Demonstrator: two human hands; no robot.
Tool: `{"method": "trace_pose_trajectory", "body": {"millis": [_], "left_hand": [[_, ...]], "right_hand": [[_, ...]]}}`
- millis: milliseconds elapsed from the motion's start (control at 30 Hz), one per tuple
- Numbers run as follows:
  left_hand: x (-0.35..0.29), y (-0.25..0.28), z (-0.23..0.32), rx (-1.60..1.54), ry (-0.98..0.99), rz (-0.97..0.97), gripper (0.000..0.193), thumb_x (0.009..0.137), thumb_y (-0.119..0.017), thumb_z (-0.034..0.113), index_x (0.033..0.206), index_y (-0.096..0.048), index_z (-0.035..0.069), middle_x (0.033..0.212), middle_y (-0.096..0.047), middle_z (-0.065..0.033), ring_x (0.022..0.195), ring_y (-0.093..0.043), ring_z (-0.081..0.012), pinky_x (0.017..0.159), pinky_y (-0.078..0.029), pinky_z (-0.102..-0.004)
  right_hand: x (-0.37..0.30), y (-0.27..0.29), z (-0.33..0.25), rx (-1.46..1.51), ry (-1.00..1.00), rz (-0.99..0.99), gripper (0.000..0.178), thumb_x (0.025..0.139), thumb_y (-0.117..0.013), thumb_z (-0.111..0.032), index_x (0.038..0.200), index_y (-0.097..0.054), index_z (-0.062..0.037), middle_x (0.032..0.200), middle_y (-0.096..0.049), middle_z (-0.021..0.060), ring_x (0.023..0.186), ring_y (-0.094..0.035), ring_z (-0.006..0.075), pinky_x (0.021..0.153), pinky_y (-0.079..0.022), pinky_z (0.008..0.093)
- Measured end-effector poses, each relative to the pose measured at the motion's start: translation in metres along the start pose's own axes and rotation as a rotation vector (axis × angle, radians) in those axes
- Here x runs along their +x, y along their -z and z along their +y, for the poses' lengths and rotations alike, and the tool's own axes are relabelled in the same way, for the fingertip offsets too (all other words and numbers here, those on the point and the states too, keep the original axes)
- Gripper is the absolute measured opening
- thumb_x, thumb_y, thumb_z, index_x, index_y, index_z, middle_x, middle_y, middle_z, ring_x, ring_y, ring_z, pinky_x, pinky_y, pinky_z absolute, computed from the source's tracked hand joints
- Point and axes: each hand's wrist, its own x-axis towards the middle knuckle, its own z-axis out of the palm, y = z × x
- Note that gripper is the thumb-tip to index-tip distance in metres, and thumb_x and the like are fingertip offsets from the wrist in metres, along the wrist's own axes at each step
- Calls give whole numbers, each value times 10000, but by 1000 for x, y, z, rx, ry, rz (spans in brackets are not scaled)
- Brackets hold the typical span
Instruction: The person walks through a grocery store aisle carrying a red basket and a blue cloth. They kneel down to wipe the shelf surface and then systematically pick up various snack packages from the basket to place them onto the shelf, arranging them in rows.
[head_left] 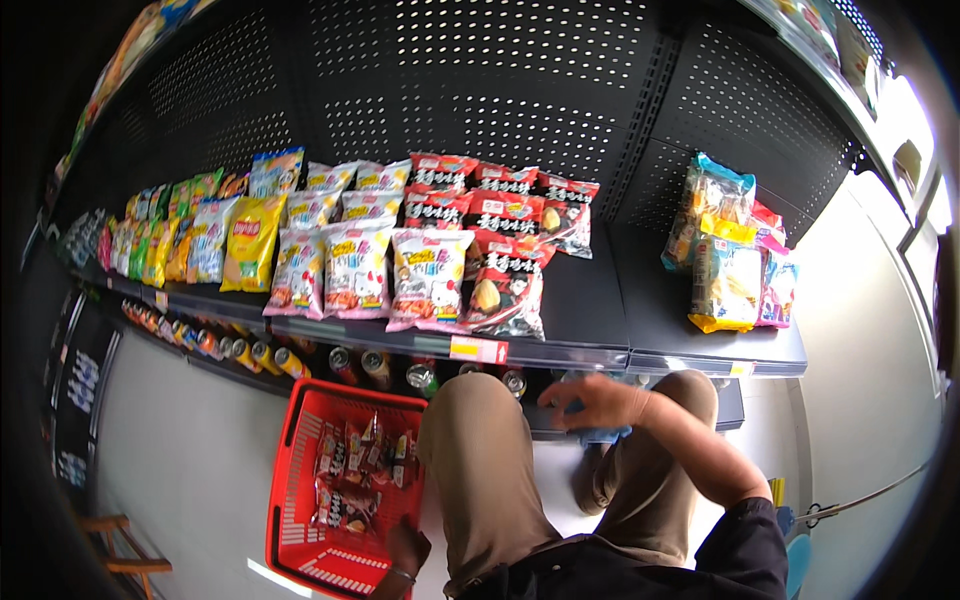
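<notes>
My right hand (597,402) hangs over my right knee, just below the shelf's front edge, with bent fingers apart and nothing seen in them. In shadow, my left hand (408,550) is at the near right side of a red shopping basket (285,470); its fingers do not show clearly. Inside the basket lie several red-and-black snack bags (345,508). Matching red-and-black snack bags (507,287) stand in rows on the shelf in front of me. Left of them are white-and-pink snack bags (430,280).
The black shelf (580,300) carries a yellow chip bag (252,245) and more bags leftward. Mixed packets (727,270) sit at its right end. Drink cans (422,379) line the lower shelf. A wooden stool (125,545) stands lower left. My knees flank the middle.
</notes>
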Motion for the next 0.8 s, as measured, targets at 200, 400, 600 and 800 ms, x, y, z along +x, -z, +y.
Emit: {"method": "trace_pose_trajectory", "body": {"millis": [200, 400, 600, 800], "left_hand": [[1, -2, -10, 59, -1, 60, 350, 857, -596, 213, 1100, -611, -39, 890, -667, -198, 867, -656, -341, 786, -522, -427], [25, 28, 29, -75, 43, 5, 332, 943, -515, 245, 1081, -603, -44, 892, -662, -158, 866, -646, -284, 786, -510, -394], [35, 109, 74, -813, 286, 233, 366, 1030, -435, 278, 1063, -595, -49, 895, -658, -118, 866, -636, -226, 785, -499, -360], [155, 267, 237, -1045, -350, 560, 271, 969, -544, 241, 1111, -599, 17, 1123, -641, -76, 1021, -597, -161, 898, -458, -292]], "right_hand": [[62, 124, 16, 158, -106, 559, 362, 863, -702, -166, 1163, -628, 23, 1039, -705, 142, 963, -675, 198, 872, -526, 326], [111, 165, 143, 940, 38, 1277, 304, 835, -721, -154, 1074, -659, 24, 939, -699, 99, 845, -664, 161, 774, -527, 288], [121, 165, 184, 531, -364, 1419, 479, 817, -726, -208, 1228, -602, 6, 1188, -649, 202, 1109, -626, 316, 962, -470, 354], [143, 148, 190, 564, -423, 1285, 628, 846, -708, -268, 1355, -487, 26, 1286, -582, 244, 1204, -566, 345, 1009, -441, 367]]}}
